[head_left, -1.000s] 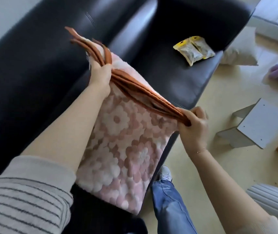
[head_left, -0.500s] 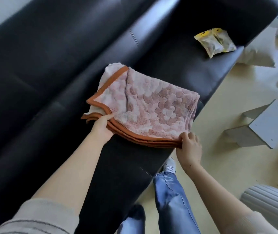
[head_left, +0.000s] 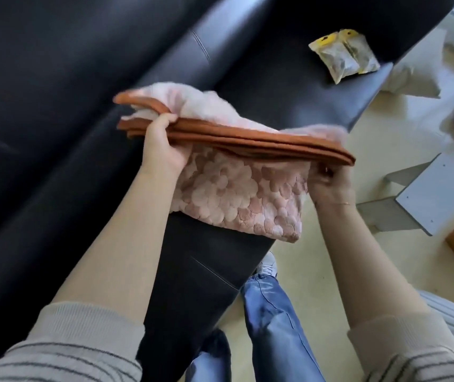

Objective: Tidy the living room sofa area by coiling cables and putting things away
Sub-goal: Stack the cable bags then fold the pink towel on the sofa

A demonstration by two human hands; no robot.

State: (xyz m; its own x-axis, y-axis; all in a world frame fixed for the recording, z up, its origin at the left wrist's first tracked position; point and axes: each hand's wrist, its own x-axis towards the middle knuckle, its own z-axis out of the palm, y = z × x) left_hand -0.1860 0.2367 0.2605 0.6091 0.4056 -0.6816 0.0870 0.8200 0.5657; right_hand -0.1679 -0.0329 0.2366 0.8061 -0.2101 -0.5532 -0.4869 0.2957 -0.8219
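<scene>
we hold the folded pink blanket (head_left: 236, 194) at mid frame, above the black sofa (head_left: 54, 133). it looks soft, light and floppy, so we take it by the orange edge: left hand (head_left: 162, 150) and right hand (head_left: 330, 186) both grip there. a snack packet (head_left: 343, 55) lies upper right; pale floor (head_left: 330, 257) at right.

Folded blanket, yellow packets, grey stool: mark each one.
Folded blanket (head_left: 236, 199): head view, on its pink flowered face.
Yellow packets (head_left: 343, 55): head view, middle of the pair.
Grey stool (head_left: 440, 194): head view, its flat top panel.
</scene>
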